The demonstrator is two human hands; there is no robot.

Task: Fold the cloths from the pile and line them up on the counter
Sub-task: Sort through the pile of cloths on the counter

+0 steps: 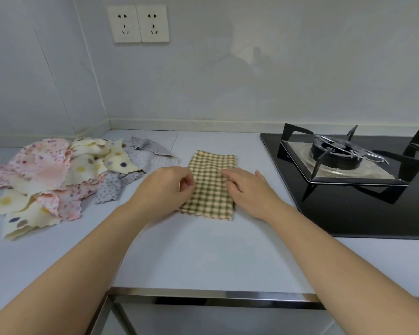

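A green-and-cream checked cloth (212, 187) lies folded into a rectangle in the middle of the counter (203, 250). My left hand (165, 187) pinches its left edge between curled fingers and thumb. My right hand (248, 189) rests flat on the cloth's right side with fingers straight. A loose pile of cloths (58, 180) sits on the counter to the left: pink floral, cream with large dots, and grey dotted ones, all unfolded and overlapping.
A black gas hob (348, 184) with a burner and pan support (336, 155) takes up the counter's right side. Two wall sockets (138, 24) are on the back wall. The counter's metal front edge (215, 294) runs below my arms.
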